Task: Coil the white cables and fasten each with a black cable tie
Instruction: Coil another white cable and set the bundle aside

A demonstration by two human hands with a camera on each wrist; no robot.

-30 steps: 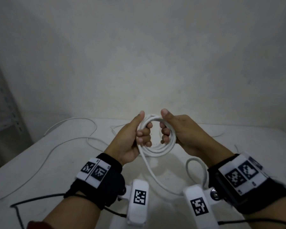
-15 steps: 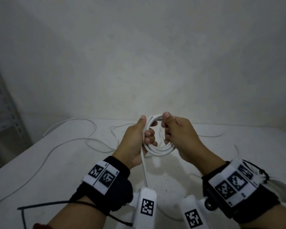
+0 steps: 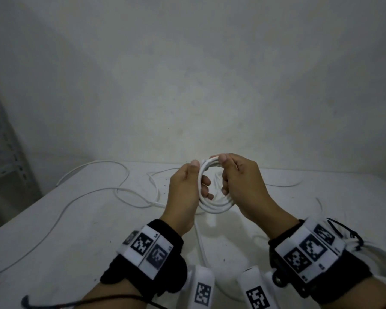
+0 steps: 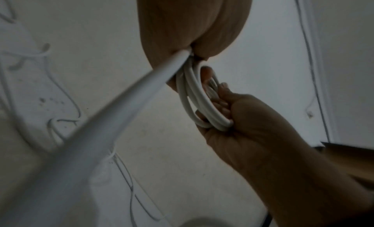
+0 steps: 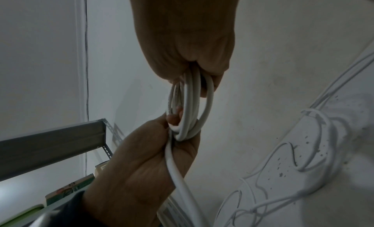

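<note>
The left hand is curling its fingers round one side of the white cable coil, and the right hand is gripping the opposite side. The coil is hanging above the white table; loose cables are lying left of the coil.

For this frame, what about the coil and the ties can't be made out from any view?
- Coil: loop count unclear; the left hand and right hand cover both sides in every view.
- Trailing strand: blurred in the left wrist view; its free end runs off the frame edge.
- Black cable ties: none identifiable in any view.
- Loose cable on the table: ends too small to tell.
</note>
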